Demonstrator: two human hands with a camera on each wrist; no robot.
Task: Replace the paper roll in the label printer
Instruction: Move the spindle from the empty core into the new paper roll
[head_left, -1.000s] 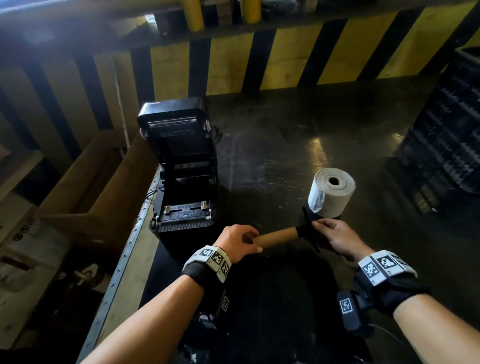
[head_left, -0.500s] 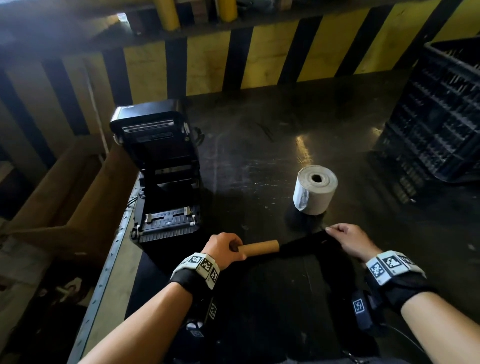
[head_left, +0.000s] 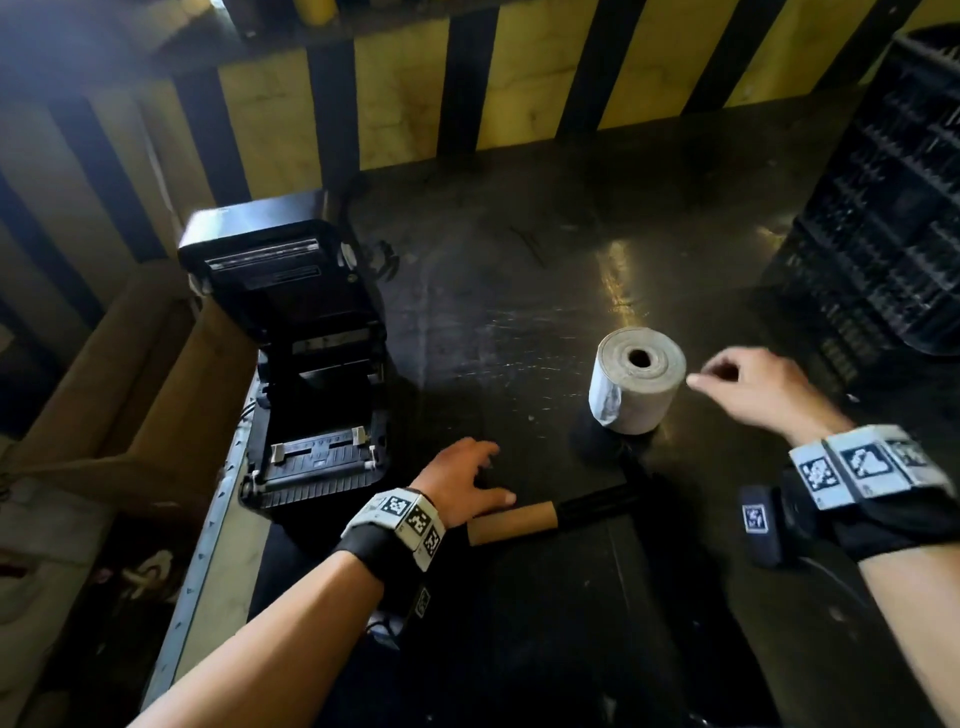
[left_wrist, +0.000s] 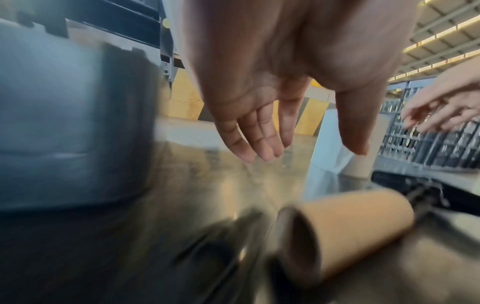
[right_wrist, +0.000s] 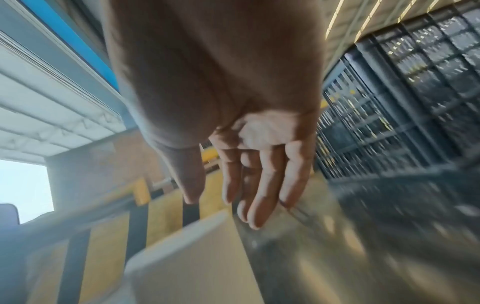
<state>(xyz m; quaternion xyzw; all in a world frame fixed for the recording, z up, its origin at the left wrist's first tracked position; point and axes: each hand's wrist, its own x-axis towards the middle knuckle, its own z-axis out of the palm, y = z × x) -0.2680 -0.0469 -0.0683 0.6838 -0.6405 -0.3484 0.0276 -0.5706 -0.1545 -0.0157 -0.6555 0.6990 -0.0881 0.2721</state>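
Observation:
The black label printer (head_left: 306, 374) stands at the table's left edge with its lid up and its roll bay bare. A brown cardboard core (head_left: 511, 524) on a black spindle (head_left: 597, 503) lies flat on the table in front of me; the core (left_wrist: 345, 232) fills the lower right of the left wrist view. My left hand (head_left: 470, 480) hovers just left of the core, fingers straight, holding nothing. A full white paper roll (head_left: 636, 379) stands on end at mid-table. My right hand (head_left: 748, 384) is beside that roll on its right, fingers relaxed and empty (right_wrist: 249, 191).
A black plastic crate (head_left: 893, 223) stands at the right rear of the dark table (head_left: 493, 260). A yellow-and-black striped wall (head_left: 519, 78) closes the back. Brown cardboard boxes (head_left: 119, 395) sit below the table's left edge.
Both hands have let go of the core and spindle, which now lie on the table. My right hand moved up and right to the white roll; my left hand opened.

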